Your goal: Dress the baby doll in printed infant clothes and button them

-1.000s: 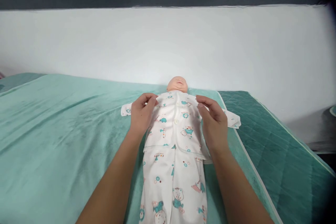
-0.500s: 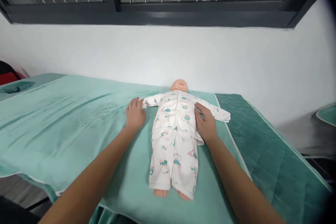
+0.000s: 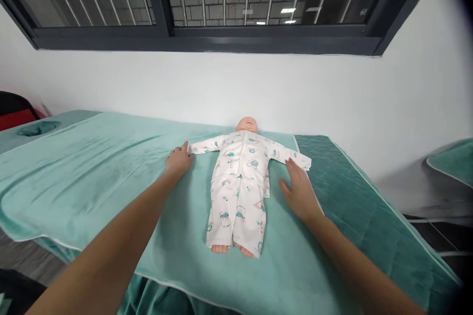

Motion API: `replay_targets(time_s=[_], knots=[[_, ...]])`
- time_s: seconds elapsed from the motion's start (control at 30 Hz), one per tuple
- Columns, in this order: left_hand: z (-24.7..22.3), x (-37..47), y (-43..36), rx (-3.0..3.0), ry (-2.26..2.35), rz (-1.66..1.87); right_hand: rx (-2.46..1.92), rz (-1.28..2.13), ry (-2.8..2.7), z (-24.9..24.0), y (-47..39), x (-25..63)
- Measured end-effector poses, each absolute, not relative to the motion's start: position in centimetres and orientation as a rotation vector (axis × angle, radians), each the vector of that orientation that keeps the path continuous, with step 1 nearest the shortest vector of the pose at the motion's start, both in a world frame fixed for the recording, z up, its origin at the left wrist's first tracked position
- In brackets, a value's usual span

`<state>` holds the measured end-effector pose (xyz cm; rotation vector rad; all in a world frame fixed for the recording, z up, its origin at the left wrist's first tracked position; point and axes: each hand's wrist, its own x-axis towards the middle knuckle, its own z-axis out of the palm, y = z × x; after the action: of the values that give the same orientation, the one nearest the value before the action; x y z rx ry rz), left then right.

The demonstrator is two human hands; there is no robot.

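Observation:
A baby doll lies on its back on a light green cloth. It wears a white printed top and white printed trousers, with its toes showing below the hems. Both sleeves stretch out sideways. My left hand has its fingers closed on the cuff at the end of the sleeve on the left. Beside the other sleeve, my right hand is spread, its fingertips close to the sleeve's lower edge, and it holds nothing.
Behind the doll's head rises a white wall with a dark-framed barred window above. Darker green quilted bedding spreads on the right. A red and black object stands at the far left.
My left hand has moved outward and the sleeve by it now lies longer and straighter. My right hand has left the side of the top and opened near the other sleeve. The view has tilted up.

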<state>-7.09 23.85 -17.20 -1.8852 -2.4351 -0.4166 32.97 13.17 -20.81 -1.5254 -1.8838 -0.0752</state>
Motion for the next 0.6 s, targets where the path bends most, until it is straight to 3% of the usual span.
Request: replay_targets(time_s=[0.1, 0.23, 0.6], knots=[[-17.3, -7.2, 24.3, -1.858, -2.436, -0.375, -1.824, -0.216, -1.806, -20.7, 15.7, 36.2], [-17.7, -7.2, 24.6, -1.819, -2.406, -0.366, -2.126, -0.098, -1.67, -21.6, 17.6, 38.6], [-18.0, -6.9, 23.4, -1.741, -2.355, -0.513, -2.119, 0.059, -1.673, -21.8, 17.7, 38.8]])
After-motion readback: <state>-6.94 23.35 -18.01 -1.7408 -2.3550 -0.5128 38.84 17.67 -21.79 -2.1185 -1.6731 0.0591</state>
